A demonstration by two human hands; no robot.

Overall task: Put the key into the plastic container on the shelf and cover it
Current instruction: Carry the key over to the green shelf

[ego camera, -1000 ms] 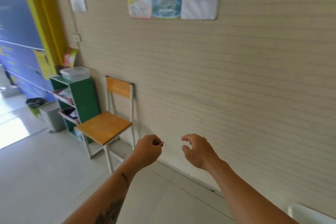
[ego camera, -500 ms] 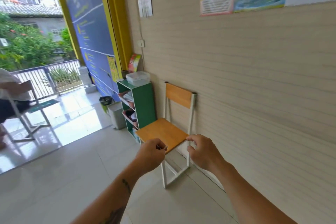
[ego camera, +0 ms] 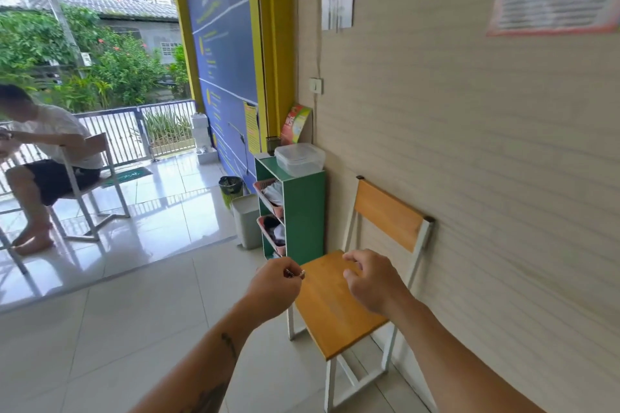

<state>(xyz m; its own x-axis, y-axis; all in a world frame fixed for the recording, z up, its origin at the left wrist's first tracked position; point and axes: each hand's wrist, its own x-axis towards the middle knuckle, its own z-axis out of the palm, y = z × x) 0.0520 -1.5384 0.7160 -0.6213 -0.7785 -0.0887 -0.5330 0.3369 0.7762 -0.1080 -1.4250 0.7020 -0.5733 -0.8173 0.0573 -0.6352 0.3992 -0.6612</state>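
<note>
The plastic container [ego camera: 299, 158] swung closer, now centre frame on the shelf [ego camera: 303, 211]; left hand [ego camera: 276, 287] pinched the key [ego camera: 297, 273], right hand [ego camera: 370, 282] loosely curled, empty.

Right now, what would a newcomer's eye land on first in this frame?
Two bare forearms reach in from below: the left hand pinches a small metal key, the right hand is empty above a wooden chair. Beyond it, a lidded plastic container sits atop a green shelf by the wall.

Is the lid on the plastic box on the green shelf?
Yes, it looks on: the plastic box shows a flat lid covering its top.
</note>
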